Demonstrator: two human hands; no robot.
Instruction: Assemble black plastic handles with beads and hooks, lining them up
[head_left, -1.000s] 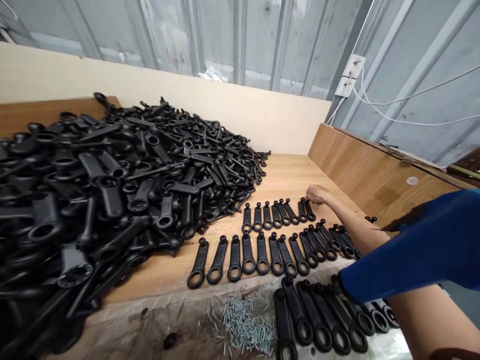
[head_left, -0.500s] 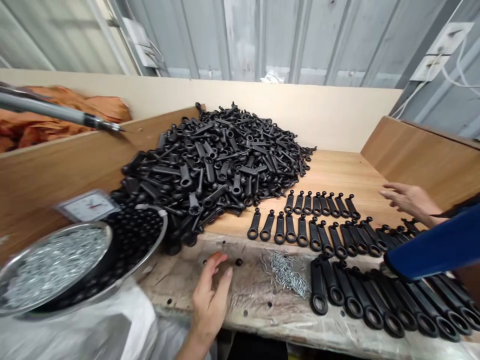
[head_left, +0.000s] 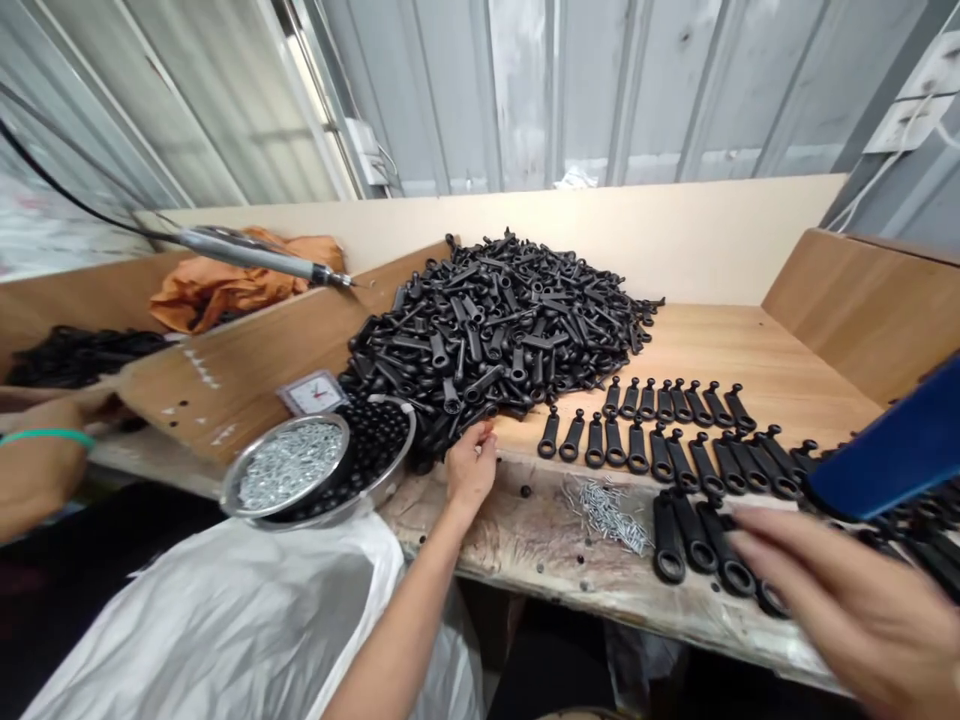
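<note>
My left hand [head_left: 471, 468] is at the front edge of a large pile of black plastic lever arms [head_left: 487, 330], its fingers curled together. What they hold, if anything, I cannot make out. Blurred by motion, my right hand [head_left: 840, 590] is over the front row of larger black arms [head_left: 712, 545], its fingertips near or touching them. Each of these arms has a ring at one end and a small ball at the other. Behind them lie two rows of smaller arms [head_left: 636, 445]. A loose heap of small metal pins [head_left: 609, 515] sits between my hands.
Metal bowls at left hold silvery pins [head_left: 292, 465] and black balls [head_left: 375, 440], beside a small clock [head_left: 313, 392]. A pen-shaped tool [head_left: 255, 255] hangs above. A blue cylinder [head_left: 892, 440] juts in at right. Another person's arm with a green band [head_left: 45, 435] shows far left.
The view has swung left. My left hand has moved forward to the pile's edge and its fingers have closed up. My right hand has come back from beyond the rows to the front row.
</note>
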